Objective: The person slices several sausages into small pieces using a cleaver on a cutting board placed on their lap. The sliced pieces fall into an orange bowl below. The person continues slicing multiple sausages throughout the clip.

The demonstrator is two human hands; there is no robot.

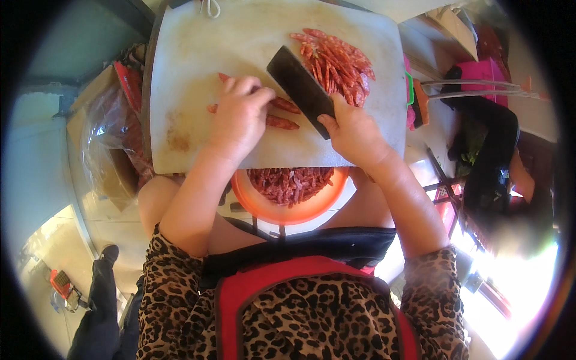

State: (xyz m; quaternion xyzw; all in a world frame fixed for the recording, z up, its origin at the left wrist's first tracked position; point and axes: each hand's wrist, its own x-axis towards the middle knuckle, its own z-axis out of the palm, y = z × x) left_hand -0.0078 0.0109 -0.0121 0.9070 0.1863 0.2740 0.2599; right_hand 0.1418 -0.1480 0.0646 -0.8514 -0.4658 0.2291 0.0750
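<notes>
My right hand (357, 130) grips a cleaver (299, 90), its dark broad blade slanting up and left over a white cutting board (202, 49). My left hand (243, 112) bends its fingers over two red cured sausages (282, 122) lying side by side on the board. Their ends stick out on both sides of the hand, and the middle parts are hidden under it. Just right of the blade, a heap of long slanted sausage slices (337, 63) lies on the board. Below the board's front edge, an orange basin (288, 217) between my knees contains many cut sausage pieces (290, 184).
A cardboard box with clear plastic (108, 148) stands left of the board. Another person's dark-trousered leg (96, 297) shows at lower left. To the right sit a pink container (483, 76) and another person in dark clothing (488, 135). A white cord loop (212, 9) lies at the far edge.
</notes>
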